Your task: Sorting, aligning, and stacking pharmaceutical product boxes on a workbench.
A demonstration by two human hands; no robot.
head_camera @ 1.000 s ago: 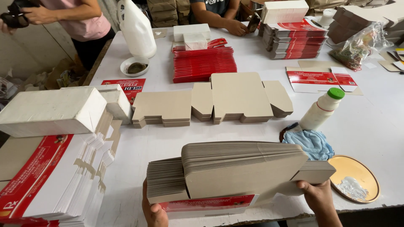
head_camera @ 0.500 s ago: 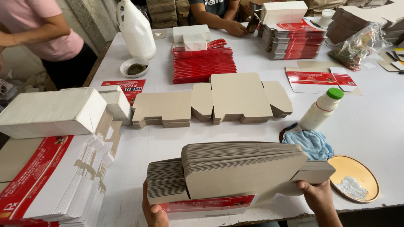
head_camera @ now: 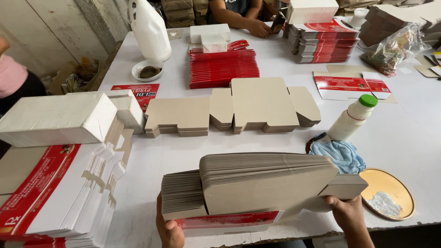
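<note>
1. The person holds a thick stack of flat carton blanks (head_camera: 257,188) at the near edge of the white table (head_camera: 413,133), grey backs up, with a red printed face showing along its lower edge.
2. The left hand (head_camera: 169,229) grips the stack's lower left corner from beneath; its thumb lies on the red edge and the fingers are hidden under the card.
3. The right hand (head_camera: 350,216) clasps the lower right end, thumb pressed on a side flap, the other fingers out of sight below.
4. Just right of the stack lie a crumpled blue cloth (head_camera: 337,154) and a round yellow dish (head_camera: 390,193) holding a smear of white paste.
5. A white bottle with a green cap (head_camera: 353,118) stands tilted behind the cloth.
6. Beyond the held stack, a low pile of grey die-cut blanks (head_camera: 229,110) is spread flat mid-table.
7. Further back lies a fanned row of folded red cartons (head_camera: 223,69), and a taller pile of red-printed cartons (head_camera: 324,41) stands well to its right.
8. At the left, a white wrapped block (head_camera: 53,119) rests atop a leaning heap of white and red printed sheets (head_camera: 59,193).
9. A white plastic jug (head_camera: 149,30) stands at the far left, with a small bowl (head_camera: 148,70) before it.
10. Another person's hand (head_camera: 257,28) rests at the far edge of the table.
</note>
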